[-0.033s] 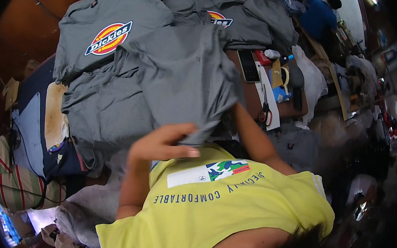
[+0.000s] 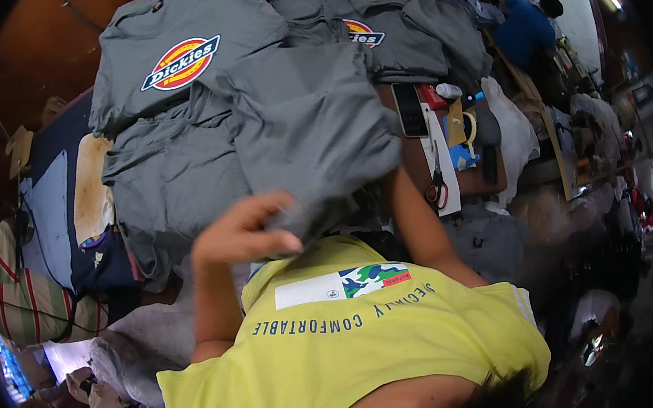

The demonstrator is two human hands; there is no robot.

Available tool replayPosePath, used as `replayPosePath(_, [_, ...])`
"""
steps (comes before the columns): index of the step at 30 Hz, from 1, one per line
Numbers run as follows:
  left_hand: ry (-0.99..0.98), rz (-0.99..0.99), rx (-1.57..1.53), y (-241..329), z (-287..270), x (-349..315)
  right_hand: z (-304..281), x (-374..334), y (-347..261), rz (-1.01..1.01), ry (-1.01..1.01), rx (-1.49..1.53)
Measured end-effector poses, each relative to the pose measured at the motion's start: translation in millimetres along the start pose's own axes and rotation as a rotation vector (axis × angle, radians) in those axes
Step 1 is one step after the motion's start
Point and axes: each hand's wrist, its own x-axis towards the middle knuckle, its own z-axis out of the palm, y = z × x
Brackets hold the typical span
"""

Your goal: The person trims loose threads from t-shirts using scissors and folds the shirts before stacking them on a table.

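A grey garment (image 2: 307, 120) lies draped over other grey clothes at the middle of the table, its near edge hanging toward my body and blurred. My left hand (image 2: 247, 228) is beside that near edge, with the thumb and fingers apart. Cloth shows close to its fingertips, but I cannot tell whether they touch it. My right forearm (image 2: 425, 222) reaches up to the garment's right side, and the right hand is hidden beneath the fabric. Just left of the garment lies another grey garment (image 2: 172, 175).
Behind are grey shirts (image 2: 248, 16) with a coloured print and a further grey pile (image 2: 406, 49). To the right lie a phone (image 2: 410, 111), red-handled scissors (image 2: 437, 193), a tape roll (image 2: 470, 125) and a plastic bag (image 2: 518, 129). A person in blue (image 2: 524, 22) is at far right.
My left hand has shifted left, and its thumb has come away from the garment's near edge. The twisted near right corner of the cloth has spread out. My right forearm stays nearly in place.
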Motion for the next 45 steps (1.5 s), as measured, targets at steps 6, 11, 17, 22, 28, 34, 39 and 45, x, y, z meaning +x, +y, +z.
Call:
replayPosePath(6, [0.348, -0.200, 0.412, -25.0, 7.7, 31.6, -7.4, 50.1, -49.6, -0.157, 0.178, 0.126])
replayPosePath(11, [0.508, -0.105, 1.474, -115.5, 17.2, 83.8, -8.5, 32.8, -56.2, -0.150, 0.167, 0.110])
replayPosePath(17, [0.642, 0.051, 0.058, -115.2, 12.5, 41.2, 6.9, -25.9, -26.4, 0.011, 0.040, 0.093])
replayPosePath(22, [0.470, -0.114, -0.230, -77.4, -34.9, 2.8, -23.4, -44.5, -34.4, 0.055, 0.035, 0.080])
replayPosePath(28, [0.631, 0.051, -0.240, -71.1, 2.3, -1.1, 6.4, -67.1, -25.5, 0.116, -0.102, 0.158])
replayPosePath(34, [0.246, -0.235, -0.086, -52.0, -37.1, -49.1, -4.7, -67.2, -34.7, 0.095, -0.103, 0.224])
replayPosePath(39, [0.642, 0.197, -0.448, -41.1, -20.3, -34.9, -1.2, -50.4, -48.5, 0.046, -0.049, 0.310])
replayPosePath(45, [0.614, -0.058, -0.292, -84.1, -17.1, -55.7, -8.4, -72.3, -37.6, 0.136, -0.180, 0.242])
